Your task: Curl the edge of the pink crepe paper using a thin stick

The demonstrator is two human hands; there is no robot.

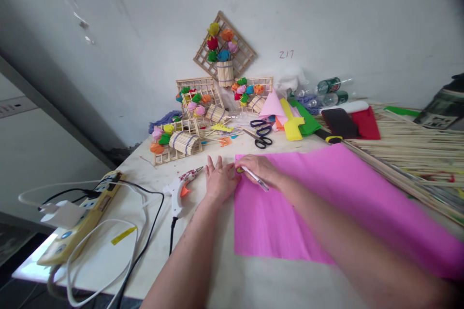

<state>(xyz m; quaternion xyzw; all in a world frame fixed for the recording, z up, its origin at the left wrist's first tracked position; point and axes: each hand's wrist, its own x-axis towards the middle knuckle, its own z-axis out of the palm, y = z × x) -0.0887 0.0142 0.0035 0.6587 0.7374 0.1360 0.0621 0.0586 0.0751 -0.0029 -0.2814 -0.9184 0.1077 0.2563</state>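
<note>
A white plaster wall [326, 19] rises beyond my hands (scuffed, with "217" [286, 54] pencilled in red). The pale table [108, 251] runs left of them, dim grey floor [14, 241] below.

— Where are you looking from?
— From your head, forward and down over the table [232, 285], toward the wall [326, 14] behind it.
— How near?
— Close: your own forearms fill the lower frame. There is only this one view, so nothing overlaps.
</note>
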